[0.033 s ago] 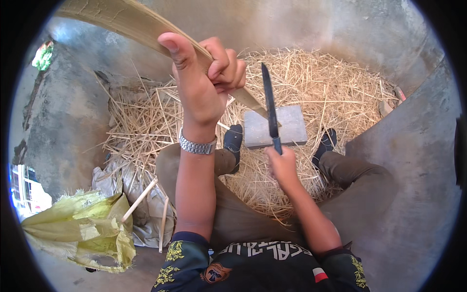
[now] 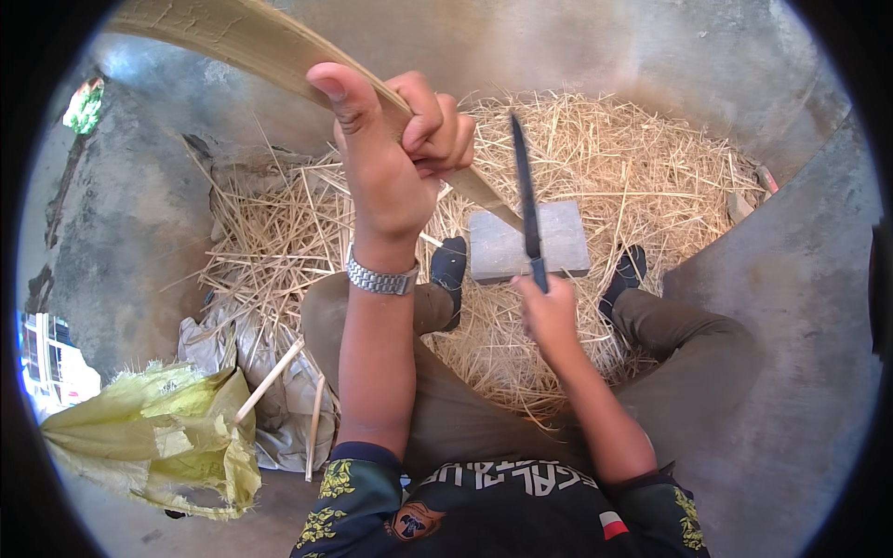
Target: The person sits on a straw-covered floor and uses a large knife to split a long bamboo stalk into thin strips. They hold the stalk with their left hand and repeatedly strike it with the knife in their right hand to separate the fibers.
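Note:
My left hand [image 2: 400,153] is raised and wrapped round a long, pale split bamboo strip [image 2: 251,42], its thumb lying along the near face. The strip slants from the upper left down to a grey block [image 2: 549,237] between my feet. Its lower end shows over the block, beside the blade; whether it touches the block I cannot tell. In my right hand [image 2: 551,316] is the dark handle of a long-bladed knife [image 2: 526,186]. The blade points up and away, crossing close to the strip's lower end; contact between them is unclear.
Pale shavings and thin strips [image 2: 633,177] cover the floor around the block. Concrete walls [image 2: 595,46] stand ahead and on both sides. At the lower left lie a torn yellow sack [image 2: 158,437] and a greyish sheet [image 2: 288,423], with two loose sticks [image 2: 270,379] by them.
The knife and my right hand have shifted slightly to the right. My left hand keeps its hold on the bamboo strip, and the whole view has moved a touch.

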### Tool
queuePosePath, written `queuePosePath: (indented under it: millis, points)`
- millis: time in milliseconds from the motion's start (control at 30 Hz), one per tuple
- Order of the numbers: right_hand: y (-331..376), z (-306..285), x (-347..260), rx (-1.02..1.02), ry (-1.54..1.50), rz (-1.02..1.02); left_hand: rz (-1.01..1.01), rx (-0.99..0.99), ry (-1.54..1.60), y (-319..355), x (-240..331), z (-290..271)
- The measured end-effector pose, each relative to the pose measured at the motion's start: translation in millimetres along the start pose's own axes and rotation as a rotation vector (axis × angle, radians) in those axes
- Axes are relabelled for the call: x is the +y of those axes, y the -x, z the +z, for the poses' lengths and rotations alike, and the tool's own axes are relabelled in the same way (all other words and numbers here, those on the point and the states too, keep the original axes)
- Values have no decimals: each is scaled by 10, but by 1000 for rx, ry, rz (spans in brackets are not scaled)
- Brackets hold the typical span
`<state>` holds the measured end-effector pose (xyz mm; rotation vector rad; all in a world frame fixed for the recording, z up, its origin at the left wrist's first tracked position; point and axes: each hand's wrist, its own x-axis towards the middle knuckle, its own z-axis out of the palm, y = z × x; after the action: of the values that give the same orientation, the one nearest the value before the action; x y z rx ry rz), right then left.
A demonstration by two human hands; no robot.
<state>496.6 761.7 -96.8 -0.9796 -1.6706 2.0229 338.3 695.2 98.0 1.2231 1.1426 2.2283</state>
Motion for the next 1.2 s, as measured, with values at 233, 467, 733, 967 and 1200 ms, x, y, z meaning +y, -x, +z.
queuePosePath:
  millis: [233,467,733,967,1200]
  points:
    - [251,-14,-261,155,-389,-329,25,25,-51,21,24,117]
    - [-16,-33,75,101,105,-87,20,6,-10,39,51,42]
    - [240,-22,-224,118,-331,-117,39,-274,56,3,22,-62]
    - [148,-103,-376,-137,-27,217,73,-282,94,28,50,-220]
    - [266,82,-202,-5,-572,-81,70,-360,110,-15,14,-187]
